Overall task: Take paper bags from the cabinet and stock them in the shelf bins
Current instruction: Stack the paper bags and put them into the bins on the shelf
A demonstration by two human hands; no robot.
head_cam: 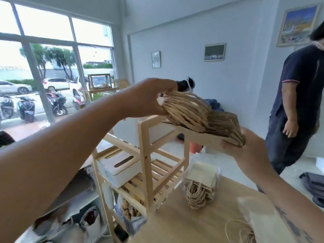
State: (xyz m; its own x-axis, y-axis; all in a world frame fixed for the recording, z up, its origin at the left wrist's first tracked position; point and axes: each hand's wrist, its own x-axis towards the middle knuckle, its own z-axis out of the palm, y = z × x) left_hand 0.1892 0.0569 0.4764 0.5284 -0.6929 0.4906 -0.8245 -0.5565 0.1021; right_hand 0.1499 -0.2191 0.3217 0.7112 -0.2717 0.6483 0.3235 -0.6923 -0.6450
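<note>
A thick stack of brown paper bags [206,118] with twine handles is held flat between both my hands, above the top of a light wooden shelf rack [146,165]. My left hand [149,97] grips the handle end at the upper left. At the lower right, my right hand [245,151] clasps the stack's bottom end from below. Another bundle of brown paper bags [198,192] lies in clear wrap on the wooden table [184,223], beside the rack. More bags with twine handles [240,232] lie at the table's near edge.
A white tissue box [121,165] sits on the rack's middle slats. Bags and clutter [70,223] lie on the floor at the lower left. A person in dark clothes [296,106] stands at the right. Large windows [52,67] fill the left wall.
</note>
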